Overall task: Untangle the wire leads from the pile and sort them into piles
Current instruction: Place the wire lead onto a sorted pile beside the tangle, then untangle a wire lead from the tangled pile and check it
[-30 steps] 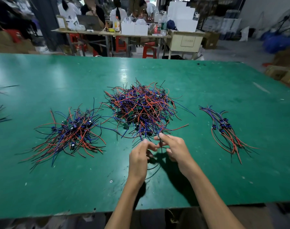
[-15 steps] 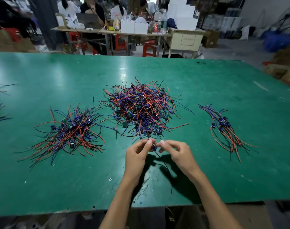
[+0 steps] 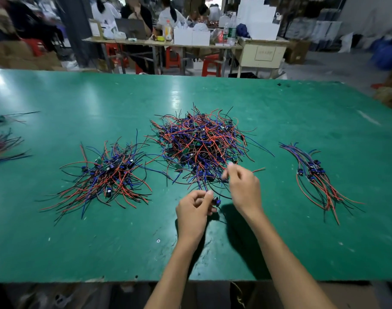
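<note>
So the hands have split apart since half a second ago: back then both were pinching the same spot right in front of the middle pile, now the right hand (image 3: 243,187) has gone up and away to the pile's near edge while the left hand (image 3: 194,211) hangs back closer to the body.

Left fingers (image 3: 207,194) are curled and pinching a wire lead (image 3: 216,200) (you can see its little dark blue component sticking out just right of the fingertips), with the wires running up from there into the heap. Right fingers (image 3: 229,167) are bent and pinched together at the tips on some strands at the heap's edge; a bit blurry, so I can't tell exactly which wire.

The tangled pile (image 3: 199,143) of red, blue and black leads sits mid-surface, just beyond both hands. A looser sorted pile (image 3: 106,177) lies to its left, well apart from the small neat bundle (image 3: 317,177) off to the right. More wires (image 3: 3,146) poke in at the far left edge. All of it sits on the green surface (image 3: 79,241). Behind it there's another table (image 3: 163,42) with people sitting, boxes, bottles and red stools (image 3: 210,64).
</note>
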Available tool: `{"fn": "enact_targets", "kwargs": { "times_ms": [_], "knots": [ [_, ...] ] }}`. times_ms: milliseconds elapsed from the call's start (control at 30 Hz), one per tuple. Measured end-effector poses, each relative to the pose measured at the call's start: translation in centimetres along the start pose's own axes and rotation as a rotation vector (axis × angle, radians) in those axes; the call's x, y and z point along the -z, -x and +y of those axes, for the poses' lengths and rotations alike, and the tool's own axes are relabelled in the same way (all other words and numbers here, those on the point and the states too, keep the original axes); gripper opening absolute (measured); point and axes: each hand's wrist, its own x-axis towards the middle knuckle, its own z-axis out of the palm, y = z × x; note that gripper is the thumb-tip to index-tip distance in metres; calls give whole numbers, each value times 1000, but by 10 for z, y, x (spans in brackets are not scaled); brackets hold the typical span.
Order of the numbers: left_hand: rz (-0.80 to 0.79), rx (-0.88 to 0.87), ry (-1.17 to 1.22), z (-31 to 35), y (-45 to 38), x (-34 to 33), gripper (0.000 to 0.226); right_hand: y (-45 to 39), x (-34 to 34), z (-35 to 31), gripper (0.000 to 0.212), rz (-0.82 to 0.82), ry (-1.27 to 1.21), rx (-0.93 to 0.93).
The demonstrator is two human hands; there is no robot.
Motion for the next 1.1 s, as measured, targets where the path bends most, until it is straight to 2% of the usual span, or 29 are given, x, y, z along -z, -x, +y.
{"fn": "enact_targets", "kwargs": {
  "times_ms": [100,167,233,267,333,467,567,633,733,800,867,933,967,1000,1067,1100],
  "knots": [
    [49,-14,-47,2,-4,1,15,-24,-24,-67,44,-38,-92,159],
    [98,-42,-92,3,-6,1,20,-33,-38,-107,41,-277,-134,248],
    [139,-39,-66,3,-6,-1,20,-39,-51,-128,48,-599,-38,340],
    [146,-37,-55,3,-6,-1,17,-42,-54,-128,49,-673,21,390],
    [129,-41,-6,3,-4,-2,9,-48,-50,-113,46,-604,18,435],
    [58,-23,88,5,-2,2,9,-50,-21,-46,30,-196,-115,357],
    [24,53,171,11,-3,8,13,-28,2,28,30,-34,18,248],
    [70,51,164,21,-15,21,15,-15,17,65,29,22,105,144],
    [320,-171,-165,42,-53,59,19,-16,19,79,28,59,-17,41],
    [409,-292,-592,52,-84,87,37,-16,12,75,28,-4,82,80],
    [282,-332,-1167,53,-107,109,60,-17,6,76,24,-55,205,124],
    [23,-380,-1517,41,-119,125,62,-18,6,76,22,-67,273,137],
    [-61,-352,-1553,34,-121,132,58,-19,6,76,20,-65,296,149],
    [-68,-314,-1540,29,-121,136,53,-18,6,74,17,-55,321,182],
    [10,-290,-1515,27,-124,142,49,-14,5,72,11,-1,383,298],
    [45,-294,-1525,26,-126,144,50,-14,3,72,17,19,432,339]
  ]
}}
